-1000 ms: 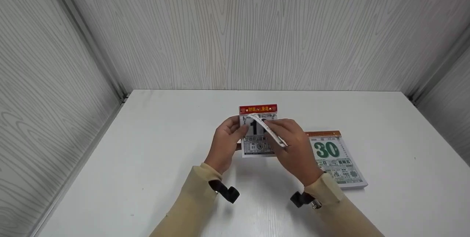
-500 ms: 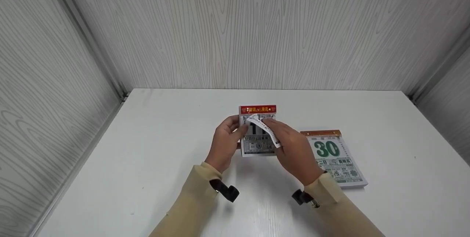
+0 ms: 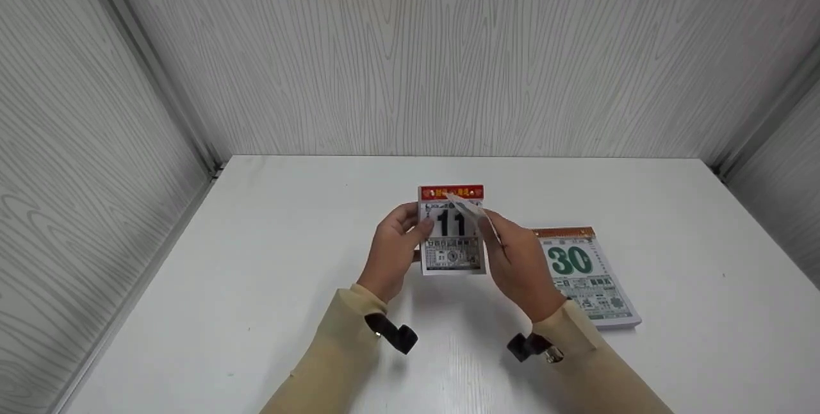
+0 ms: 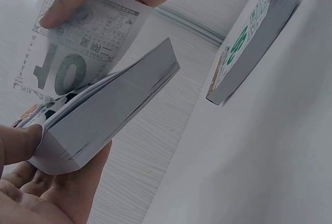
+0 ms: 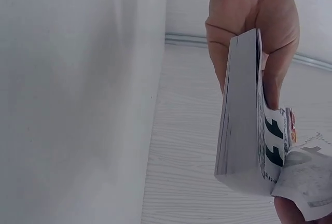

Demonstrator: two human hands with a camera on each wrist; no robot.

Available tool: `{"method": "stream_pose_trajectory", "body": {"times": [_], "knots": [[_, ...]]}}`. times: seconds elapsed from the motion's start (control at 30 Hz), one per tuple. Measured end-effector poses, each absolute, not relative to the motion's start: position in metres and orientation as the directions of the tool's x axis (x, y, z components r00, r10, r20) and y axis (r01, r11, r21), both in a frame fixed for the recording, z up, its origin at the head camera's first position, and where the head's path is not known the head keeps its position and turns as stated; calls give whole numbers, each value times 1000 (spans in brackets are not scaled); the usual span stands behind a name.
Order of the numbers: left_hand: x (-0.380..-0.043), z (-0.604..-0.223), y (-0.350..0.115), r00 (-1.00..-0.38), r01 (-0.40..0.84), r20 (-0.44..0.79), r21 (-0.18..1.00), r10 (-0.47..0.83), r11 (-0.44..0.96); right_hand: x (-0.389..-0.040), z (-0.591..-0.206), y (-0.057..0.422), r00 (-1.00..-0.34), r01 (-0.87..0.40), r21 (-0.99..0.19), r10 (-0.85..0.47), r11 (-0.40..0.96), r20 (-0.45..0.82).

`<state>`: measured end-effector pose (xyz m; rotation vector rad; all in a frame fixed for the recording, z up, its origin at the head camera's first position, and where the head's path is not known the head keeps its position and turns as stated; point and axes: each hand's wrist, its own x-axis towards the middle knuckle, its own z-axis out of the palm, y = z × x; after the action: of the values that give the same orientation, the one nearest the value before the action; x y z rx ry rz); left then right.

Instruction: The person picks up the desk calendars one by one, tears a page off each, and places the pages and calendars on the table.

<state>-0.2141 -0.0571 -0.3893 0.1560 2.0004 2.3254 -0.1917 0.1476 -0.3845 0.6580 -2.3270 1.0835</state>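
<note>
A small tear-off calendar [image 3: 451,255] with a red header strip shows a black 11. My left hand [image 3: 392,250] grips its left edge, the thumb on the front and the fingers behind. My right hand [image 3: 522,266] pinches a thin calendar page [image 4: 72,53] at the calendar's right side. A 10 is printed on that page, seen in the left wrist view. The page's edge looks ragged in the right wrist view, where the calendar block [image 5: 239,110] stands edge-on. Whether a corner of the page still joins the calendar, I cannot tell.
A larger calendar [image 3: 592,282] with an orange header and a green 30 lies on the white table [image 3: 288,222], partly behind my right hand. Wood-grain panels [image 3: 448,55] enclose the table at the back and sides.
The page in my right hand has swung up and right, off the calendar's face, so the 11 is now fully uncovered. My left hand and the larger calendar stay put.
</note>
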Motion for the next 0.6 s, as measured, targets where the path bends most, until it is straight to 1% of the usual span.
{"method": "stream_pose_trajectory", "body": {"times": [0.2, 0.47, 0.6], "knots": [[-214, -388, -57, -992, 6, 25, 987, 123, -160, -192, -384, 149, -819, -556, -702, -147, 445, 555], [-213, -387, -57, -992, 5, 25, 986, 125, -164, -192, -381, 152, -851, -520, -798, -101, 305, 516], [-213, -386, -57, -991, -1, 21, 985, 129, -174, -191, -380, 153, -870, -490, -833, -78, 257, 487]]}}
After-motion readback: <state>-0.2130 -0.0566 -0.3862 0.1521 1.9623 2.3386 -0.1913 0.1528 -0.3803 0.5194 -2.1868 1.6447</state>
